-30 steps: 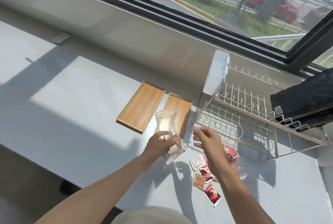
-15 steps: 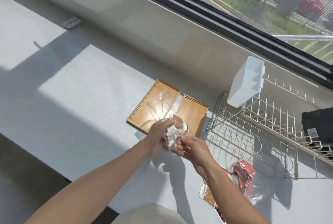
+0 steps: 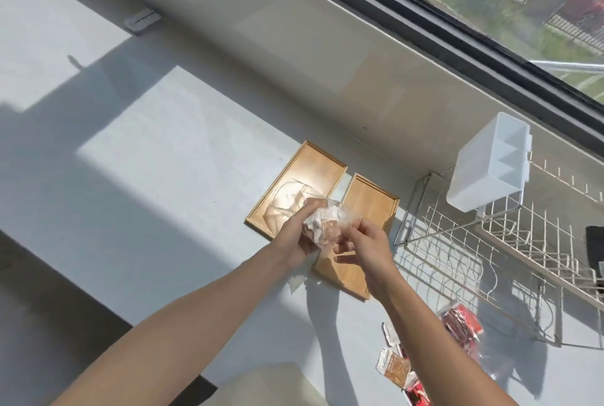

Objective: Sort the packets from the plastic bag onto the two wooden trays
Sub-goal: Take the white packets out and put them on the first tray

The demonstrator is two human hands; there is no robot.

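Two wooden trays lie side by side on the grey counter, the left tray (image 3: 307, 173) and the right tray (image 3: 372, 203), both bare. Above their near ends my left hand (image 3: 299, 235) grips a clear plastic bag (image 3: 322, 224) with brown packets bunched inside. My right hand (image 3: 362, 242) pinches the bag's right edge. Loose red and brown packets (image 3: 397, 366) lie on the counter near my right forearm. A second clear bag with red packets (image 3: 462, 327) lies beside them.
A white wire dish rack (image 3: 483, 242) stands right of the trays, with a white plastic cutlery holder (image 3: 487, 167) on its near corner. A dark object (image 3: 595, 242) rests on the rack's far right. A small grey device (image 3: 142, 20) sits by the window sill.
Both hands have carried the bag forward over the trays. My right hand left the loose packets and now pinches the bag. The bag is more crumpled. The view tilted down and left.
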